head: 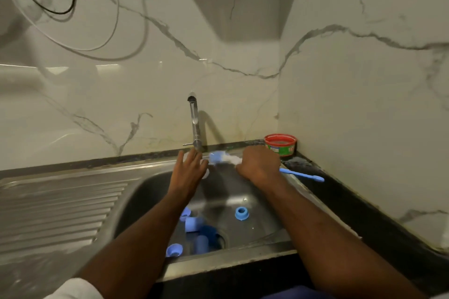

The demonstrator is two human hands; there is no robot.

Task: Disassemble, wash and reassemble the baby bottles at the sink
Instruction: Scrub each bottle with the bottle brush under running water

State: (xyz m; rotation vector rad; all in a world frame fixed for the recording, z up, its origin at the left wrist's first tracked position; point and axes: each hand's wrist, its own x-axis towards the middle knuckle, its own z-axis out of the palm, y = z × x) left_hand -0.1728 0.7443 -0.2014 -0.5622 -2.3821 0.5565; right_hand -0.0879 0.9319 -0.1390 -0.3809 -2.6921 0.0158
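Steel sink [150, 192] holds blue bottle parts [194, 224] low near its front edge; the right hand [258, 165] grips a blue brush [302, 175] at the back rim, and the left hand [189, 167], fingers spread, holds nothing beneath the tap [195, 126].

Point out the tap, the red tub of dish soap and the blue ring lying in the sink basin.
tap [195, 126]: head view, on its upright metal pipe.
red tub [280, 144]: head view, on its front wall under the rim.
blue ring [241, 213]: head view, on its top edge.
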